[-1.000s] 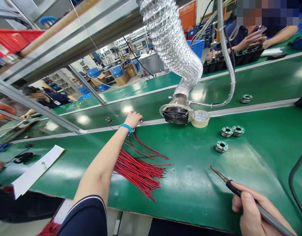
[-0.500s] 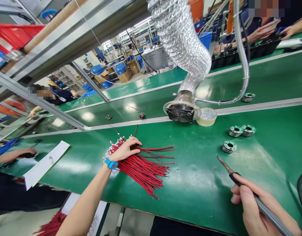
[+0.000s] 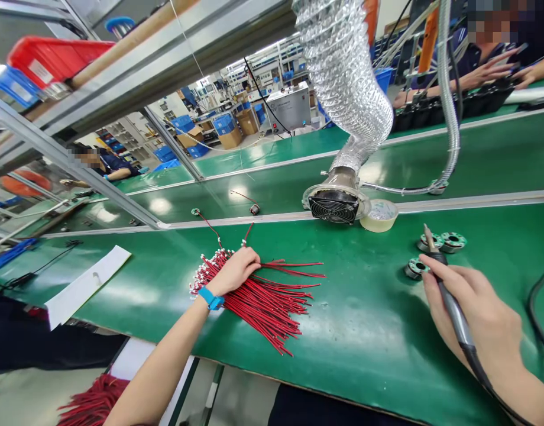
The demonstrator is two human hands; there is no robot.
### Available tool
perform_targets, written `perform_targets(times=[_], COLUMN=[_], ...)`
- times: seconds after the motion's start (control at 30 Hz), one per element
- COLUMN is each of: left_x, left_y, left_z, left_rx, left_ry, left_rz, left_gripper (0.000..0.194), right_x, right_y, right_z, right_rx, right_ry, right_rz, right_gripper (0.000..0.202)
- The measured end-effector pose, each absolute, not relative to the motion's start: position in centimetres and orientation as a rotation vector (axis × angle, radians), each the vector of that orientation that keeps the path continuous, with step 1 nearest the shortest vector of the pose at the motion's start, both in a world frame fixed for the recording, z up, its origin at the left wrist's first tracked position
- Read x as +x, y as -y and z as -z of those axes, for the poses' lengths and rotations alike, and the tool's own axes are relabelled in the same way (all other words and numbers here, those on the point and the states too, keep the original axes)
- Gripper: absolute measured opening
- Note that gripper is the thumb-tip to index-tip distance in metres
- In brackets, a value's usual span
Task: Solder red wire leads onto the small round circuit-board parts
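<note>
My left hand lies over the upper part of a fanned bundle of red wires, thumb and fingers pinched on a few of them. White connectors sit at the bundle's left end. In my right hand is a soldering iron, its tip pointing up and away. Three small round coil parts with green circuit boards lie by the iron: one ring-shaped part beside my fingertips, a second to the right, and a third partly hidden behind the tip.
A fume fan on a silver foil duct hangs above the green bench. Beside it lies a tape roll. White paper rests at left. A black cable curves at right. Other people work across the bench.
My left fingers, spread before, have closed on the wires. My right hand has moved up and away, bringing the soldering iron close to the coil parts. The view has shifted slightly.
</note>
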State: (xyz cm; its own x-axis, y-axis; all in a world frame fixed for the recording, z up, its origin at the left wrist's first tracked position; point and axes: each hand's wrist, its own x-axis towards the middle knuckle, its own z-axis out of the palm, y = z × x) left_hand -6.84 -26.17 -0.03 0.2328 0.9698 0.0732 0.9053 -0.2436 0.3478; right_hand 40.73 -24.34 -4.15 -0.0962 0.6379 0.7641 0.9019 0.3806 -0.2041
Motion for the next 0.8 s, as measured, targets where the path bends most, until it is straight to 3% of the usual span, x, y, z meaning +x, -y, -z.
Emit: perform_targets(times=[0.17,0.4,0.53,0.8], left_x=[-7.4,-2.5,-2.5,-3.2], left_y=[24.6,27.9,28.2,15.8], left_z=[-1.2,1.0,-0.1,-3.4], left_rx=[2.302,2.421,2.408,2.317], left_ry=[-1.976,-1.632,-1.528,-1.855], left_rz=[-0.532,-0.314,-0.206,-0.292], left_gripper=[0.022,0.018,0.02,0.029], right_x=[41.0,41.2,41.2,40.3], right_y=[24.0,23.9,23.5,22.3], right_z=[4.8,5.4,5.9,7.6], right_rx=[-1.34,-1.304,-1.286,-1.3], right_ry=[1.822,1.811,1.854,1.922], right_rz=[0.247,0.127,0.114,0.033], right_gripper=[0.035,0.037,0.04,0.047])
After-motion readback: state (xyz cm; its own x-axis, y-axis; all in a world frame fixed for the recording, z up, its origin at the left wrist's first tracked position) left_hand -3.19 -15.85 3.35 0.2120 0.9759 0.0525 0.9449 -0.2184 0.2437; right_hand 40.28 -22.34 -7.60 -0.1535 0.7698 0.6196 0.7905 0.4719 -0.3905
